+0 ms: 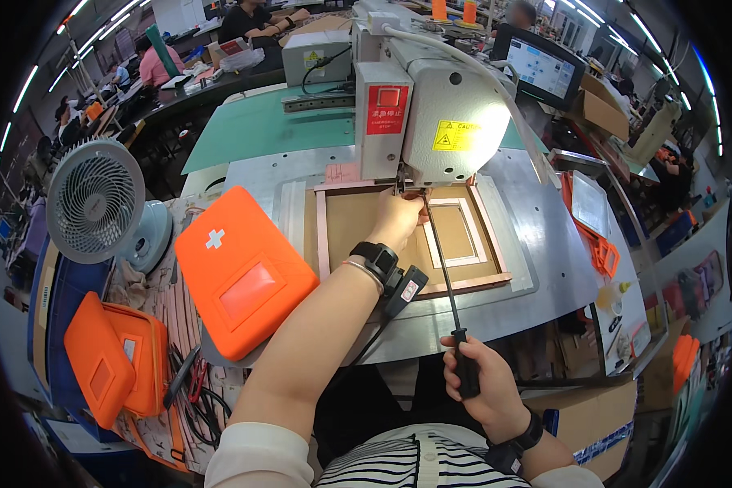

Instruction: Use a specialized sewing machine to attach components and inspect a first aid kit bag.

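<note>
My right hand grips the black handle of a long screwdriver. Its thin shaft slants up and away to the needle area of a large white sewing machine. Under the machine head, my left hand reaches in with bent fingers beside the screwdriver's tip. Whatever those fingertips pinch is hidden by the hand and the needle parts. Beneath them lies a pink-edged rectangular frame over a brown board, with a smaller pale frame inside it at the right.
Left of the frame rests an orange case with a white cross. Another orange case, cables and a white fan are further left. A monitor stands behind at the right, with orange pieces nearer.
</note>
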`<state>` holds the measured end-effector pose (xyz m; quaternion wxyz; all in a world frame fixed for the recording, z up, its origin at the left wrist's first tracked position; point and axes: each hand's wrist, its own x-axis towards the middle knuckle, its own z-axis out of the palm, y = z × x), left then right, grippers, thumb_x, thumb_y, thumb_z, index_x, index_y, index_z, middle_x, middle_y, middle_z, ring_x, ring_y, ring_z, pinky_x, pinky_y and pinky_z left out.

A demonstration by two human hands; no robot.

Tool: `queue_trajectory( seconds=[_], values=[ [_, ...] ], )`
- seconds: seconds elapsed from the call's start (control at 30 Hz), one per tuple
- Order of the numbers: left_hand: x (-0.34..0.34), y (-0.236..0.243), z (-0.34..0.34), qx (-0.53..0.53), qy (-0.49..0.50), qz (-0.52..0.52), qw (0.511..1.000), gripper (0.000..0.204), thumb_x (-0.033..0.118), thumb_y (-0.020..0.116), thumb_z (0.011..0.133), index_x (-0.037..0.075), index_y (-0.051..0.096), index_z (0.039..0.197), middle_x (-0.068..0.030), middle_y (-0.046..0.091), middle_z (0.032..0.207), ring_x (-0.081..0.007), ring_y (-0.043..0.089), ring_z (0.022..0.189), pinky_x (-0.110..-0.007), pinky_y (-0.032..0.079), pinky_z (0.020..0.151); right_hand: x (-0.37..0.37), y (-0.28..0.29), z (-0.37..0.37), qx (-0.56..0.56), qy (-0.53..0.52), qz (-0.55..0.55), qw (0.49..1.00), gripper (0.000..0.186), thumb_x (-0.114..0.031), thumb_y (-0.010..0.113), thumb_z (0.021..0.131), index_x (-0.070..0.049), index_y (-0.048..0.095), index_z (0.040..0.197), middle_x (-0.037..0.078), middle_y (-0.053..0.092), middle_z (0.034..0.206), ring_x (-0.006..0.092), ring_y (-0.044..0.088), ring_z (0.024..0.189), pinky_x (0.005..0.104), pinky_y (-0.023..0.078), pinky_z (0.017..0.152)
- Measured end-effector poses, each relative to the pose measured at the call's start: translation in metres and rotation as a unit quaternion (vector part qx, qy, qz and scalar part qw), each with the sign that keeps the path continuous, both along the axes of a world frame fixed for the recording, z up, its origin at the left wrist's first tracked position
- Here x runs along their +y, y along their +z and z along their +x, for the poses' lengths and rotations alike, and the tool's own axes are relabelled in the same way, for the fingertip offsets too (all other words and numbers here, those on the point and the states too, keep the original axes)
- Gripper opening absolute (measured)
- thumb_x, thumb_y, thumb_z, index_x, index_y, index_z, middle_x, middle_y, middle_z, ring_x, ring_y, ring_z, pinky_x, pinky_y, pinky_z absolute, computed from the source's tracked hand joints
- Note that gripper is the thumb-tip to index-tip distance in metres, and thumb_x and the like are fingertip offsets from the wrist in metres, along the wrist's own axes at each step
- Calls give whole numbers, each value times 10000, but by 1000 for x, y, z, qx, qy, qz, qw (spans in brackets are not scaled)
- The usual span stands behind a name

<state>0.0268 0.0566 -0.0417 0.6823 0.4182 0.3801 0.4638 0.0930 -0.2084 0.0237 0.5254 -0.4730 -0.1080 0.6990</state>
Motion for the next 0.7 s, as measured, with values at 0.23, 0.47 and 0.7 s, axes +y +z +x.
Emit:
queue_trajectory(
  seconds=[0.23,0.47,0.7],
  values=[
    [0,3,-3,1,2,4,1000,70,68,617,801,-2,620,812,-43,590,686,-121,560,567,-261,512,501,1,4,4,3,13,3,1000,220,-86,453,865,1,476,1065,47,500,778,127,465,642,248,397,545],
    [-4,7,-4,42,-19,-6,999,86,67,537,862,31,608,898,-40,598,805,-141,586,661,-280,523,637,2,1,2,22,28,8,999,189,-67,497,873,-18,479,1054,67,525,809,136,476,674,257,408,583],
    [-2,2,-3,0,9,6,1000,77,72,623,799,2,626,829,-49,592,702,-129,569,587,-256,515,512,3,-7,12,90,24,17,996,204,-78,470,873,17,476,1054,77,530,809,141,481,633,251,403,553]
  ],
)
